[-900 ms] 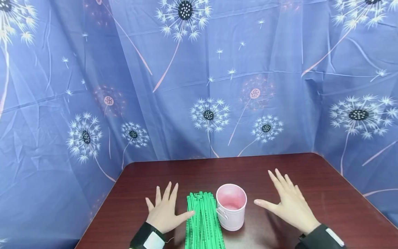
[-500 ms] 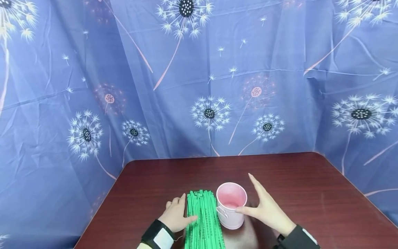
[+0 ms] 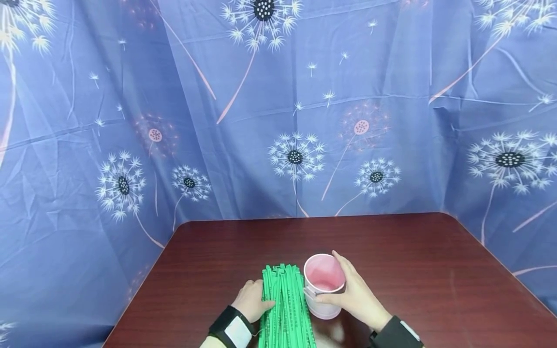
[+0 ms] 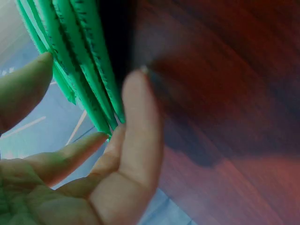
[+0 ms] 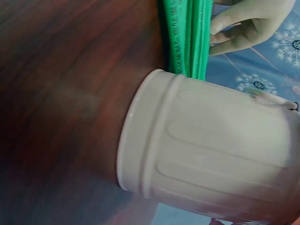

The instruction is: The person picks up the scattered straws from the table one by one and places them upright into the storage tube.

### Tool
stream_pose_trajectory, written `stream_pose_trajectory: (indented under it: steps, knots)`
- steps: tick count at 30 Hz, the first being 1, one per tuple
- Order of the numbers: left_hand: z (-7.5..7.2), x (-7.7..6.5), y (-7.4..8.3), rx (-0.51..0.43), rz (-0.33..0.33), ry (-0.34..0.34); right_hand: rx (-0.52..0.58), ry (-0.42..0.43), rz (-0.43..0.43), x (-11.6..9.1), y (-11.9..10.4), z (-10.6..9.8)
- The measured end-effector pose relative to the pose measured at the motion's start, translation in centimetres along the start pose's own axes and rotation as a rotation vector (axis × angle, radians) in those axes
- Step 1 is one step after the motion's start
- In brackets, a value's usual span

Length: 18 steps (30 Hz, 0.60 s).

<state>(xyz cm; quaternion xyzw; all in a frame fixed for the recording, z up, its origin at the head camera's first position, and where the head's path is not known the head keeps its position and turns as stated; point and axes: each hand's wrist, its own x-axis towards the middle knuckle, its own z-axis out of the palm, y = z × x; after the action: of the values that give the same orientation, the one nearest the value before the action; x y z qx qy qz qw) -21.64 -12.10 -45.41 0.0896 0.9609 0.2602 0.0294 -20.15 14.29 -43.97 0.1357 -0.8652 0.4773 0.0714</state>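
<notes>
A bundle of flat green strips point(image 3: 287, 309) with dark print lies lengthwise on the table. My left hand point(image 3: 253, 298) is at its left side, the thumb over the upper edge and the fingers bent loosely down beside it. In the left wrist view the fingertips meet the outer green strips point(image 4: 77, 61); a firm hold is not visible. To the right of the bundle stands a small pale pink bucket point(image 3: 324, 311), upright, with a handle at its side. My right hand point(image 3: 357, 300) grips it, thumb across the front and fingers behind. The right wrist view shows the bucket's ribbed wall point(image 5: 220, 136).
The dark red-brown table point(image 3: 226, 241) has rounded far corners. Behind and beside it hangs a blue curtain point(image 3: 243, 169) with a dandelion print. Bundle and bucket stand close side by side.
Both hands have come inward from spread positions. The left hand has moved right to the strips' side; the right hand has moved left and taken hold of the bucket. Bundle and bucket stay put.
</notes>
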Motion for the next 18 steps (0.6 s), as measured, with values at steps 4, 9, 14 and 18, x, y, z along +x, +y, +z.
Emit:
stream_pose_trajectory:
  steps: [4,9,14,18]
  knots:
    - [-0.01,0.1,0.14,-0.055,-0.033,-0.025,-0.034,0.028,0.013,0.29,0.29,0.23]
    - [-0.08,0.22,0.14,-0.244,-0.135,-0.052,-0.07,0.043,0.016,0.54,0.13,0.07]
    - [0.06,-0.05,0.08,-0.334,-0.19,-0.028,-0.088,0.036,0.037,0.66,-0.15,-0.1]
    - [0.21,-0.26,-0.2,-0.332,-0.18,-0.019,-0.093,0.03,0.049,0.53,-0.31,-0.13]
